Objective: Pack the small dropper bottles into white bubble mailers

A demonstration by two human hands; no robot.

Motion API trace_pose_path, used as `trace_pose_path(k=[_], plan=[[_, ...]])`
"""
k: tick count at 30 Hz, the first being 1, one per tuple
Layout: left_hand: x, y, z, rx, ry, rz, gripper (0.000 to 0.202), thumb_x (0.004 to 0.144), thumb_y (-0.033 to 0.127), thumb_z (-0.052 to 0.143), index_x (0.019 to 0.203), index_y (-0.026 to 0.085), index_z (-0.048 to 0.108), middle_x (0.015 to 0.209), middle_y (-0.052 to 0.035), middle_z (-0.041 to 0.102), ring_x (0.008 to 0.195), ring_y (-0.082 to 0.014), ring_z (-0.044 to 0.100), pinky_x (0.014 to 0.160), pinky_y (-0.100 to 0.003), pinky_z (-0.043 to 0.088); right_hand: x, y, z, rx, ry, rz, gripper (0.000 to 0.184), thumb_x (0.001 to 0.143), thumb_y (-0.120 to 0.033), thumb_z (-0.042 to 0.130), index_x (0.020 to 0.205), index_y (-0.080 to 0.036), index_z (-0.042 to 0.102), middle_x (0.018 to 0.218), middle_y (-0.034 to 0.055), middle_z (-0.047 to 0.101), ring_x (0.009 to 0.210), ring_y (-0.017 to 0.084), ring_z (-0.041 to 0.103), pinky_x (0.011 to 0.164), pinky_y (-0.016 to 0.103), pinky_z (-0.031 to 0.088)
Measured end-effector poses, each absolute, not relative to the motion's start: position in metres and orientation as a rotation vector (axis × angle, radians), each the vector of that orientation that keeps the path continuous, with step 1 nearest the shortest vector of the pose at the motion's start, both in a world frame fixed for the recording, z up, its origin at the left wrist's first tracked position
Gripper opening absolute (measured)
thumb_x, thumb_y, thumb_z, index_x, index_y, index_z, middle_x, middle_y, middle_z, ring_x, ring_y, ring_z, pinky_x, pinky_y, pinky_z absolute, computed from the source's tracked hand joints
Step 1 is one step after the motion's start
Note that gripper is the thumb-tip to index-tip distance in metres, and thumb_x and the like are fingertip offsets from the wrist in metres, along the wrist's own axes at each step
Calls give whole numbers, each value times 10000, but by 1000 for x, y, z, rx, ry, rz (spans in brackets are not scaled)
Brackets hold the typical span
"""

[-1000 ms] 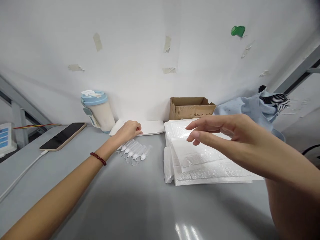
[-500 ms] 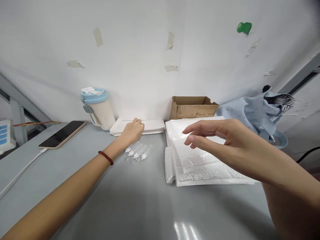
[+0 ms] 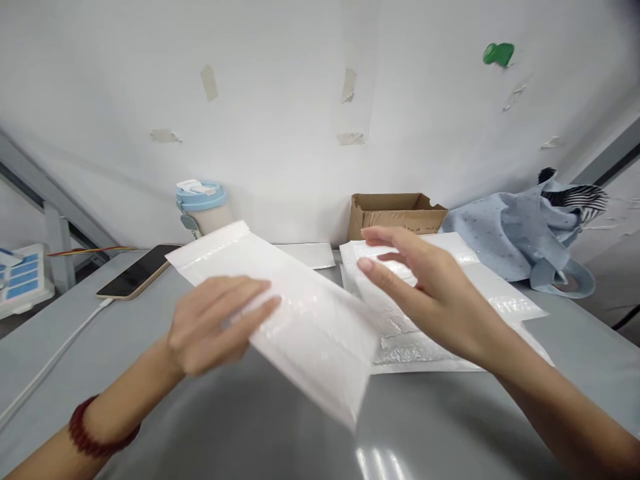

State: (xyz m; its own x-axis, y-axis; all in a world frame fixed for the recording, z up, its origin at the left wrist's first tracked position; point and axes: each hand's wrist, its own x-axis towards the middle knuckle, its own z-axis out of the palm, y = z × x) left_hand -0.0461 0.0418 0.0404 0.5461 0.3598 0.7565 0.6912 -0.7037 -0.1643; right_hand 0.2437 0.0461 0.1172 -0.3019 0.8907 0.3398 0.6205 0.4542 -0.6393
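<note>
A white bubble mailer (image 3: 310, 327) is held tilted above the table, its flap end toward the upper left. My left hand (image 3: 220, 323) is closed on its left edge, a little blurred. My right hand (image 3: 420, 293) hovers to the right with thumb and fingers apart, holding nothing. Below and behind it lies a pile of white bubble mailers (image 3: 500, 287). A flat white stack (image 3: 313, 255) by the wall shows only in part behind the held mailer. The small clear bottles are hidden from view.
Along the wall stand a cup with a blue lid (image 3: 203, 200) and an open cardboard box (image 3: 400, 217). A phone (image 3: 135, 272) on a white cable lies left, near a plastic case (image 3: 25, 280). Light blue cloth (image 3: 510, 233) lies bunched at right.
My left hand has come back from the flat white stack by the wall, now with a bubble mailer in it. My right hand stays open over the pile, shifted slightly.
</note>
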Motion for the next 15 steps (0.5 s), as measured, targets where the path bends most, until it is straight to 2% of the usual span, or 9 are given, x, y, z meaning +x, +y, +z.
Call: trace_pose_path(k=[2, 4, 6, 9, 11, 13, 15], plan=[[-42, 17, 37, -2304, -607, -879, 274, 892, 156, 487, 1108, 236, 636, 1107, -72, 682, 1017, -210, 621, 847, -343, 493, 234, 46, 107, -1237, -2047, 886, 572, 851, -497, 575, 1334, -211, 463, 1255, 100, 579, 1050, 233, 601, 821, 378, 515], [-39, 5, 35, -2310, -546, -849, 286, 899, 127, 460, 1126, 181, 625, 1135, -107, 666, 1045, -217, 618, 846, -342, 497, 225, 46, 98, -1193, -2021, 1337, 630, 815, -448, 643, 1357, -205, 437, 1084, 76, 654, 932, 201, 644, 787, 359, 522], [-40, 4, 33, -2331, -505, -802, 305, 936, 232, 410, 1136, 136, 620, 1120, -140, 665, 1051, -245, 614, 815, -357, 511, 218, 46, 92, -1171, -1930, 1625, 617, 815, -355, 654, 1366, -193, 430, 880, 29, 681, 788, 174, 659, 699, 327, 525], [-50, 16, 30, -2365, -537, -829, 495, 954, 451, 317, 1173, 106, 597, 1118, -175, 652, 1055, -286, 588, 801, -399, 519, 213, 44, 88, -1159, -1872, 1642, 501, 837, -252, 601, 1325, -208, 495, 824, 15, 687, 749, 169, 656, 673, 319, 520], [-56, 24, 33, -2338, -726, -982, 497, 948, 481, 308, 1183, 146, 591, 1169, -166, 628, 1092, -300, 553, 863, -453, 494, 212, 43, 87, -1141, -1923, 1586, 424, 848, -224, 570, 1272, -226, 556, 876, 24, 698, 774, 170, 655, 697, 323, 522], [-56, 32, 41, -2236, -1139, -1167, 437, 928, 460, 371, 1199, 189, 582, 1262, -141, 585, 1160, -318, 505, 939, -514, 441, 212, 42, 87, -1158, -1991, 1553, 386, 855, -212, 552, 1239, -234, 586, 884, 23, 700, 763, 165, 649, 696, 317, 522], [-55, 39, 55, -2168, -1755, -1305, 447, 865, 441, 495, 1241, 204, 555, 1308, -118, 567, 1169, -324, 516, 954, -521, 435, 213, 41, 87, -1189, -2058, 1510, 368, 860, -200, 538, 1223, -230, 597, 870, 21, 697, 753, 161, 643, 696, 313, 522]])
